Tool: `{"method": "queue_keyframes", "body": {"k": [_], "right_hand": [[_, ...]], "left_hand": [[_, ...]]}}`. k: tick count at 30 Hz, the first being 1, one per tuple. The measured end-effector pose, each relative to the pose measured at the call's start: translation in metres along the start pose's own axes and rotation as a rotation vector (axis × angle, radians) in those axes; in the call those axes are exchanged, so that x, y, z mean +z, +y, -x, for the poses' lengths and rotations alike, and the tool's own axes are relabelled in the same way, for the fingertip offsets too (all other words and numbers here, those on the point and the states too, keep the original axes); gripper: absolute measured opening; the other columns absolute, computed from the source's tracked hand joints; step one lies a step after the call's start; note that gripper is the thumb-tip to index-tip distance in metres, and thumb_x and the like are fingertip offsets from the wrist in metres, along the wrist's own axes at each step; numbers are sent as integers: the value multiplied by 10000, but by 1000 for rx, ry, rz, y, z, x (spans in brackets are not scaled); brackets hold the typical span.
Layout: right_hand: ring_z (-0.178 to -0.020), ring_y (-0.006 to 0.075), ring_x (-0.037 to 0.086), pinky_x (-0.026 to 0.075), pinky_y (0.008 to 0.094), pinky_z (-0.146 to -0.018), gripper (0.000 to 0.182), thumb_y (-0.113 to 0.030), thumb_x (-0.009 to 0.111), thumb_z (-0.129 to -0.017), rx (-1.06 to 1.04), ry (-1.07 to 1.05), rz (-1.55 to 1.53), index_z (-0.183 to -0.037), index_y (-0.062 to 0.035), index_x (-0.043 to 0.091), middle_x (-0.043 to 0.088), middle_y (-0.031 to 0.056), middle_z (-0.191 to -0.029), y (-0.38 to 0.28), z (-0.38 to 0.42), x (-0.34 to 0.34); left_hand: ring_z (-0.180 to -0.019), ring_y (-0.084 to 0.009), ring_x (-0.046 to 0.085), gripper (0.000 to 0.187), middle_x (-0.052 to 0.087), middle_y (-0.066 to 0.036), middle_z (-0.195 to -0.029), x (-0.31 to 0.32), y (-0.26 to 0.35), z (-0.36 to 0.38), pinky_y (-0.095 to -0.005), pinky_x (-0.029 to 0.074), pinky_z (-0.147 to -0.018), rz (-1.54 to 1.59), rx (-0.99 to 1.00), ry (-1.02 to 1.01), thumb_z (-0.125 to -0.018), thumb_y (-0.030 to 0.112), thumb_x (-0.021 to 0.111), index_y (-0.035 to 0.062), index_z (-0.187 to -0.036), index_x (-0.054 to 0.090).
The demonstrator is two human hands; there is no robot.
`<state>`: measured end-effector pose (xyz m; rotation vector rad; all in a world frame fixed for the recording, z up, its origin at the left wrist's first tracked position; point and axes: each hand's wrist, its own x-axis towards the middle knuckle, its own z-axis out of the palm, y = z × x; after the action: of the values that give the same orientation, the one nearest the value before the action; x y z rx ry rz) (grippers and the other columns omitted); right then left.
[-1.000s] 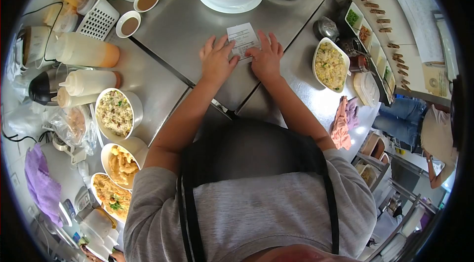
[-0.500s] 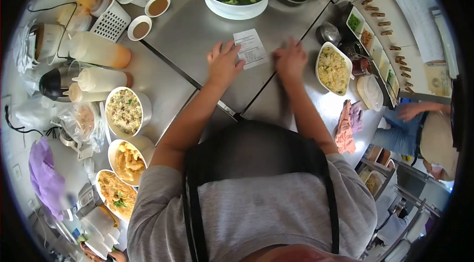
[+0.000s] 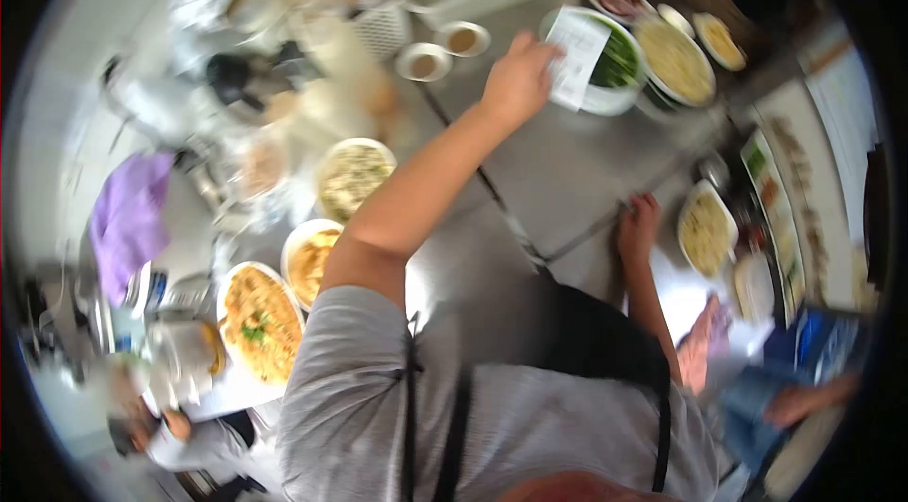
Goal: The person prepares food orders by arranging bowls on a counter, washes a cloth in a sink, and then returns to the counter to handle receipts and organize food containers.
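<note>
My left hand (image 3: 520,81) is raised over the steel counter, its fingers closed on the edge of a white paper slip (image 3: 576,56). The slip hangs in front of a white bowl of green soup (image 3: 617,62) and covers its left part. On the counter to the right rests my right hand (image 3: 640,211), fingers curled, somewhat blurred; whether anything is in them cannot be made out. Right of that hand stands a white dish of fried rice (image 3: 706,232).
Two sauce cups (image 3: 424,62) stand left of the soup. Food bowls line the left, including one of rice (image 3: 356,179). A pink cloth (image 3: 698,351) lies at the right. Other people are at the top right, lower right and lower left.
The slip has left the counter in my left hand, up to the soup bowl. My right hand has drawn back toward me. The view has turned, and more people now show.
</note>
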<state>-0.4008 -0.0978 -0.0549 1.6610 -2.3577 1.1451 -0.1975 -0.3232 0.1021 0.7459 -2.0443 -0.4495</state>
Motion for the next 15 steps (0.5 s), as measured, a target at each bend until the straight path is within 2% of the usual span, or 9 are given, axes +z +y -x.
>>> {"method": "queue_keyframes", "body": {"k": [3, 5, 6, 9, 10, 11, 12, 14, 15], "right_hand": [[-1033, 329, 409, 361, 371, -845, 271, -7, 496, -702, 29, -54, -10, -971, -36, 483, 408, 194, -1117, -10, -1, -7], [-1033, 321, 409, 367, 367, -833, 259, -3, 489, -708, 76, -39, -133, -965, -35, 481, 404, 188, -1122, -9, 1, -8], [-1033, 317, 409, 370, 364, -827, 253, -1, 485, -711, 107, -27, -187, -962, -34, 480, 403, 184, -1124, -12, 4, -10], [-1034, 313, 408, 374, 361, -817, 238, 0, 482, -711, 94, -62, -120, -946, -35, 478, 396, 182, -1132, -33, 18, -29], [-1043, 316, 403, 359, 364, -837, 225, 5, 474, -706, 252, -133, -184, -928, -36, 476, 393, 186, -1138, -50, 23, -40], [-1050, 314, 399, 354, 366, -843, 223, 9, 474, -702, 176, -123, -172, -920, -36, 477, 393, 187, -1140, -53, 27, -42], [-1058, 313, 396, 349, 367, -850, 221, 13, 474, -698, 126, -112, -143, -913, -35, 478, 393, 187, -1142, -51, 35, -48], [-1083, 319, 382, 329, 375, -874, 218, 30, 476, -680, 151, -92, -28, -890, -29, 480, 396, 194, -1144, -64, 57, -72], [-1080, 337, 381, 332, 383, -875, 219, 33, 483, -674, 139, -114, 38, -885, -27, 482, 403, 204, -1134, -71, 63, -86]], "left_hand": [[-783, -339, 517, 247, 513, -173, -851, -107, -27, -78, -378, 436, -659, -255, 174, 363, -650, 7, 465, 97, -852, 575], [-703, -278, 534, 171, 548, -171, -792, -184, -32, -100, -340, 427, -640, -375, -103, 457, -710, 63, 477, 29, -873, 520], [-715, -308, 548, 219, 558, -187, -786, -224, -60, -109, -353, 434, -636, -466, -42, 511, -712, 15, 398, 35, -871, 546], [-771, -298, 545, 209, 581, -146, -847, -326, -140, -125, -355, 424, -706, -725, -66, 756, -697, 98, 442, 59, -838, 590], [-770, -282, 551, 210, 583, -129, -870, -357, -168, -130, -352, 425, -714, -745, -53, 836, -717, 139, 447, 65, -843, 599], [-802, -235, 552, 224, 572, -98, -934, -423, -260, -146, -329, 430, -721, -1207, 79, 722, -734, 198, 475, 75, -881, 591], [-766, -294, 549, 226, 583, -135, -808, -439, -264, -144, -360, 433, -692, -1201, 222, 856, -705, 169, 454, 55, -846, 588], [-782, -242, 570, 243, 595, -96, -875, -559, -384, -168, -349, 453, -657, -1927, 93, 410, -752, 232, 474, 61, -884, 586], [-784, -242, 569, 243, 593, -97, -878, -579, -396, -165, -349, 452, -659, -1859, 75, 383, -753, 233, 474, 62, -887, 584]]}}
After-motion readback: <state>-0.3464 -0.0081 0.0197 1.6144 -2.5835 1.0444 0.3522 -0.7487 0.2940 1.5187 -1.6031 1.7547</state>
